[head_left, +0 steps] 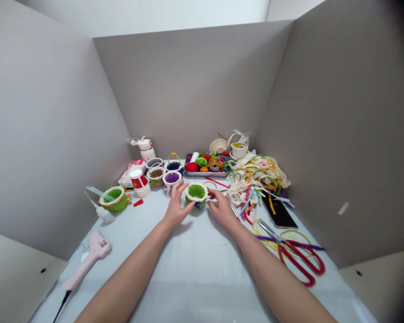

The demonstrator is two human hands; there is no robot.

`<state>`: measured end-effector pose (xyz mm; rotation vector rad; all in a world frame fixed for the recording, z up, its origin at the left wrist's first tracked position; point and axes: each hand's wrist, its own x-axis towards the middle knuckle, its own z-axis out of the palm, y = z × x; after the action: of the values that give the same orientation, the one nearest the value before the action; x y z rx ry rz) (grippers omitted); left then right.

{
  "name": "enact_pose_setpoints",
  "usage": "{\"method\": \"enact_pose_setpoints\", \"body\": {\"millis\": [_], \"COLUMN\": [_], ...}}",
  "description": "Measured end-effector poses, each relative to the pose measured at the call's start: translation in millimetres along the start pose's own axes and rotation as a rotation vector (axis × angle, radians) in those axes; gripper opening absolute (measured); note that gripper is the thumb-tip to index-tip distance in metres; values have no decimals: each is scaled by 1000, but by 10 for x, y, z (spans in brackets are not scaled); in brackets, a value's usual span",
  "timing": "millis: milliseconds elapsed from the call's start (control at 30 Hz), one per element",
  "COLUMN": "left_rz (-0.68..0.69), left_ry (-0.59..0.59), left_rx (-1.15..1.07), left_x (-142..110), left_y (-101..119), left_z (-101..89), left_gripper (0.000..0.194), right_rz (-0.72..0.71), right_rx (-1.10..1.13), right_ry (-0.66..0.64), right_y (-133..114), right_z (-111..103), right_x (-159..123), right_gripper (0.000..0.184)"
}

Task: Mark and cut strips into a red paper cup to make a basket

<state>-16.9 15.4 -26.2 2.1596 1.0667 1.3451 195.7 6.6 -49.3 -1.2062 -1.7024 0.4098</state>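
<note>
A small green basket [201,202] with a white braided rim stands upright between my hands in the middle of the table. A dark blue bow [198,206] sits on its front. My left hand [177,207] curves around the basket's left side, its thumb at the front near the bow. On the opposite side my right hand [222,209] is bent, with its fingertips at the basket's right wall. Just behind my left hand is a purple-lined basket [172,177] with a white rim. A pen-like red and white stick [234,211] lies beside my right hand.
At left are a pink glue gun [93,255], a glue bottle [104,214] and another green basket [116,202]. A tray [205,174] of yarn stands behind. Yarn scraps [256,177], a black phone [280,213] and red-handled scissors [289,251] lie right. Grey panels [188,89] enclose the table.
</note>
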Motion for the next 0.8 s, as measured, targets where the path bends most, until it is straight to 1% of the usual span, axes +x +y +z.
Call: {"method": "enact_pose_setpoints", "body": {"millis": [67, 100, 167, 233, 367, 467, 533, 633, 800], "left_rz": [95, 117, 131, 132, 150, 141, 133, 124, 76], "left_ry": [-31, -58, -130, -190, -270, -310, -329, -358, -400], "left_rx": [142, 202, 305, 379, 432, 437, 432, 411, 373], "left_x": [73, 105, 152, 180, 201, 212, 220, 234, 252], "left_y": [28, 29, 16, -3, -18, -22, -33, -58, -72], "left_z": [-38, -56, -92, -125, -169, -188, -200, -223, -266], "left_gripper": [46, 40, 30, 26, 26, 29, 31, 32, 36], "right_rz": [-15, -27, -61, -97, -177, -204, -191, -133, -66], "right_rx": [9, 14, 24, 33, 44, 45, 49, 57, 42], "right_ry": [63, 84, 94, 74, 8, -11, -11, 4, 37], "right_y": [-14, -26, -53, -73, -78, -74, -77, -72, -5], "right_z": [-26, -38, -53, -50, 3, 43, 55, 55, 52], "right_x": [8, 12, 18, 25, 50, 69, 73, 63, 55], "right_gripper": [37, 36, 34, 33, 33, 35, 37, 41, 35]}}
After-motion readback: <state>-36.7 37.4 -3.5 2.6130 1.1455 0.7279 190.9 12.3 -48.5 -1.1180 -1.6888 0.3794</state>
